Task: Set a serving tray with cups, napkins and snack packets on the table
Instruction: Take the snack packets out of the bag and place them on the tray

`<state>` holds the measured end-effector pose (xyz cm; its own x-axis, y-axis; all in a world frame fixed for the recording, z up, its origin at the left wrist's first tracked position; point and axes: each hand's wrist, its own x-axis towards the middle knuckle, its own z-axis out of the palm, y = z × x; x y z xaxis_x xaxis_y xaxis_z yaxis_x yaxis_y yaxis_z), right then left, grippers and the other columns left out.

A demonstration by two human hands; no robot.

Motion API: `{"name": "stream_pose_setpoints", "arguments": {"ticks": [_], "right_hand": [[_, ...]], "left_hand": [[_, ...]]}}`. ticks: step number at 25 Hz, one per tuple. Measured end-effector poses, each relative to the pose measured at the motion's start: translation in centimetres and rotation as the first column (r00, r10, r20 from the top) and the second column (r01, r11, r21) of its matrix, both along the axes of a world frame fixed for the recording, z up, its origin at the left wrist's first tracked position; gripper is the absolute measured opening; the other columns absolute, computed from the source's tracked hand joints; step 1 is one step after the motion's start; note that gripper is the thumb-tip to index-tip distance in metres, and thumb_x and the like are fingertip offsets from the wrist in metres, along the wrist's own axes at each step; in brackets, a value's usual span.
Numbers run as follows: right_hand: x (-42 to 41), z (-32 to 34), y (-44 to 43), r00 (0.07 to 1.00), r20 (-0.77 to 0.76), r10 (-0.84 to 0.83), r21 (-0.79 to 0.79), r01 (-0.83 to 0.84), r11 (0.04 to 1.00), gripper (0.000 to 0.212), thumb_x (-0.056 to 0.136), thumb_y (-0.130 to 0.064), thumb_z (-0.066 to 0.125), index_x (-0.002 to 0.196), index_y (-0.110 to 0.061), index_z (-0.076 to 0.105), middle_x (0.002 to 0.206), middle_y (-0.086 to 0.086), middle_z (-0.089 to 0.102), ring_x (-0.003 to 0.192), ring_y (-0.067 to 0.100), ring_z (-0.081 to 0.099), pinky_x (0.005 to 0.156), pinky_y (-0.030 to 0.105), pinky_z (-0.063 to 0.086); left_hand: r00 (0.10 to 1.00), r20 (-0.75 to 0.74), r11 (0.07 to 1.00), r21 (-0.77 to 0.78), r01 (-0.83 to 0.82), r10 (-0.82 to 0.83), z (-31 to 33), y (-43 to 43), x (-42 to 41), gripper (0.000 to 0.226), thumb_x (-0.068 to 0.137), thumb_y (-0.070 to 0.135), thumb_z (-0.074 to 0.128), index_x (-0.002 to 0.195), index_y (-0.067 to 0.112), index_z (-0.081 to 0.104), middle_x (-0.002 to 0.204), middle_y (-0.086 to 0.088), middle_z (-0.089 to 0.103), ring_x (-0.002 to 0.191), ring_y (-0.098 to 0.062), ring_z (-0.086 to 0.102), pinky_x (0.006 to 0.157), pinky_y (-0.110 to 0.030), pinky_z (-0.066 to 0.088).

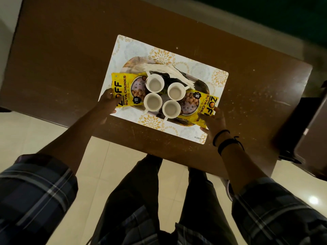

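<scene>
An oval patterned serving tray [134, 63] lies on a white and gold placemat [198, 71] on the brown table [70, 55]. Several white cups [155, 83] stand in its middle, with white napkins [164, 69] fanned behind them. One yellow snack packet [122, 85] lies across the tray's left end and another yellow snack packet [203, 106] across its right end. My left hand [108, 101] grips the left end of the tray, thumb on the packet. My right hand [213, 121] grips the right end, fingers on the other packet.
A dark chair [304, 131] stands at the table's right side. The table's near edge runs just above my legs, over a pale tiled floor [35, 135]. Bare table surface spreads left of and behind the placemat.
</scene>
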<state>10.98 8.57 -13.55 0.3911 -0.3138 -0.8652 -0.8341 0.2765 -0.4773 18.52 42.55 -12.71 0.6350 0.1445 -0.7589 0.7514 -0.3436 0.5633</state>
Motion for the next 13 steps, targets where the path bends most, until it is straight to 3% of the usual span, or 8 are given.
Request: {"name": "stream_pose_setpoints", "arguments": {"ticks": [5, 8, 13], "right_hand": [[0.0, 0.2, -0.4, 1.000, 0.027, 0.003, 0.037, -0.004, 0.999, 0.064, 0.084, -0.006, 0.070, 0.136, -0.022, 0.037, 0.118, 0.004, 0.058, 0.108, 0.023, 0.055, 0.102, 0.057, 0.042], [0.1, -0.1, -1.0, 0.999, 0.053, 0.011, 0.031, -0.013, 0.999, 0.063, 0.085, -0.004, 0.069, 0.136, -0.022, 0.036, 0.111, 0.001, 0.060, 0.108, 0.023, 0.054, 0.102, 0.057, 0.042], [0.6, -0.1, -1.0, 0.996, 0.060, 0.069, -0.004, -0.069, 0.998, 0.067, 0.085, -0.008, 0.069, 0.141, -0.023, 0.035, 0.123, 0.004, 0.059, 0.114, 0.026, 0.055, 0.097, 0.052, 0.044]], "left_hand": [[0.997, -0.023, 0.998, 0.002, 0.070, -0.070, -0.1, 0.4, 0.2, 0.036, 0.099, 0.020, 0.048, 0.135, 0.016, 0.044, 0.140, -0.011, 0.052, 0.128, -0.029, 0.049, 0.103, -0.052, 0.040], [0.994, 0.004, 0.993, 0.026, 0.112, -0.112, -0.4, 0.4, 0.0, 0.036, 0.100, 0.020, 0.047, 0.136, 0.013, 0.043, 0.141, -0.013, 0.051, 0.124, -0.030, 0.051, 0.102, -0.054, 0.043], [0.963, 0.168, 0.971, 0.150, 0.188, -0.213, -1.4, 0.5, 0.7, 0.043, 0.098, 0.006, 0.045, 0.141, 0.008, 0.038, 0.143, -0.019, 0.047, 0.109, -0.024, 0.057, 0.079, -0.040, 0.054]]}}
